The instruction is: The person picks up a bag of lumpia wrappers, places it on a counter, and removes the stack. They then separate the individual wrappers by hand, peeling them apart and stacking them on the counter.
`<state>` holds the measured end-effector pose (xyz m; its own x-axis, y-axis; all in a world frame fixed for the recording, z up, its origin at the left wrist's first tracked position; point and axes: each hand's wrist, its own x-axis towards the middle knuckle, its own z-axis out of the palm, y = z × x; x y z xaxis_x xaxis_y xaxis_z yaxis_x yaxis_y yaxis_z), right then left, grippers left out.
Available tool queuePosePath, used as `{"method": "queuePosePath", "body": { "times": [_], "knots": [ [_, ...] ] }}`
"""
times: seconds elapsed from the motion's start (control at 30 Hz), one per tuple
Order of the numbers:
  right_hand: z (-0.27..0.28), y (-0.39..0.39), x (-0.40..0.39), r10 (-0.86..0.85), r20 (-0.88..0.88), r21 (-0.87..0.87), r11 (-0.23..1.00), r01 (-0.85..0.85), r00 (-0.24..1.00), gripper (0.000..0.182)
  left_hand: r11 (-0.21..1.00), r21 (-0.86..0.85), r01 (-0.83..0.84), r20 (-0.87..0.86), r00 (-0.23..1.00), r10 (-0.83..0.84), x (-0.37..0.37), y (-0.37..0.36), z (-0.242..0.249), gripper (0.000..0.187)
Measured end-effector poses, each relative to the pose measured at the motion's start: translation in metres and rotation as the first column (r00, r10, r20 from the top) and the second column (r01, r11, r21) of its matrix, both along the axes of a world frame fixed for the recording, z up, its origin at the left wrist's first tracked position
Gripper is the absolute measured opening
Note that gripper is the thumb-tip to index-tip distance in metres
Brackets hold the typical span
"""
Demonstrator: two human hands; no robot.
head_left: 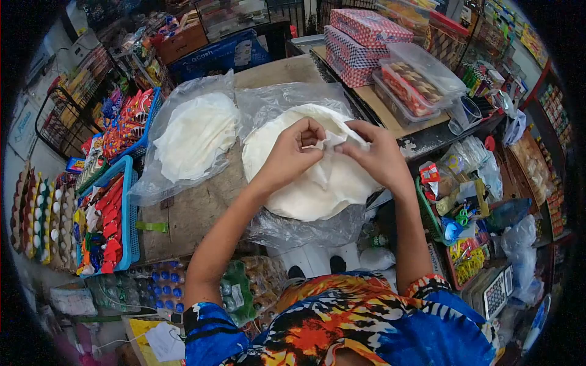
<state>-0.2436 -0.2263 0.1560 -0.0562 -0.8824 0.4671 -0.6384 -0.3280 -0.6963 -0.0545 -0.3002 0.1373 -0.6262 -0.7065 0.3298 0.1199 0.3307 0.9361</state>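
A large stack of thin, pale round sheets [299,198] lies on clear plastic in front of me. My left hand [299,149] pinches the lifted edge of a thin white sheet [332,140] above the stack, its fingers curled. My right hand [375,152] holds the same raised piece from the other side, thumb and fingers pressed on it. The lifted part is bunched between both hands. To the left, a second stack of pale round sheets [195,137] rests on its own clear plastic bag [143,183].
Blue baskets of packets [131,213] stand at the left, beside egg trays [46,219]. Checkered boxes [348,58] and clear containers [415,88] sit at the back right. A green basket [427,210] and a calculator [497,293] are on the right.
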Motion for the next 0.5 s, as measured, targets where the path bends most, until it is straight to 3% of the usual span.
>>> {"method": "queuePosePath", "body": {
  "times": [0.03,0.1,0.17,0.23,0.27,0.33,0.37,0.43,0.5],
  "knots": [
    [0.001,-0.001,-0.001,-0.002,0.002,-0.001,1.000,0.002,1.000,0.044,0.998,0.064,0.027,-0.048,0.999,-0.024,-0.001,0.002,0.001,0.020],
    [0.012,-0.002,0.004,-0.022,0.110,0.234,0.972,-0.004,0.994,0.039,0.989,0.147,0.028,-0.036,0.999,-0.023,0.002,0.001,0.003,0.024],
    [0.007,-0.002,0.005,0.028,0.187,0.237,0.969,-0.072,0.982,0.036,0.972,0.234,0.026,-0.028,0.999,-0.020,0.003,0.004,0.008,0.028],
    [0.001,-0.003,0.003,0.067,0.263,0.240,0.962,-0.132,0.963,0.034,0.858,0.500,0.121,-0.154,0.987,-0.049,0.001,0.012,0.018,0.030],
    [-0.001,-0.003,0.001,0.080,0.295,0.228,0.962,-0.151,0.952,0.033,0.856,0.502,0.122,-0.157,0.986,-0.049,0.000,0.015,0.018,0.030],
    [-0.002,-0.001,0.000,0.089,0.326,0.220,0.961,-0.167,0.941,0.032,0.990,0.138,0.009,0.030,0.999,-0.014,-0.003,0.019,0.017,0.032],
    [0.001,0.001,0.001,0.101,0.329,0.207,0.962,-0.176,0.939,0.032,0.990,0.140,0.012,0.029,0.999,-0.016,-0.003,0.018,0.015,0.032],
    [0.006,0.006,0.005,0.110,0.331,0.196,0.963,-0.183,0.937,0.032,0.967,-0.235,-0.102,0.185,0.972,0.147,-0.003,0.015,0.010,0.029],
    [0.009,0.008,0.009,0.069,0.231,0.194,0.974,-0.116,0.971,0.032,0.971,-0.205,-0.126,0.256,0.950,0.177,-0.001,0.021,0.020,0.025]
  ]
}}
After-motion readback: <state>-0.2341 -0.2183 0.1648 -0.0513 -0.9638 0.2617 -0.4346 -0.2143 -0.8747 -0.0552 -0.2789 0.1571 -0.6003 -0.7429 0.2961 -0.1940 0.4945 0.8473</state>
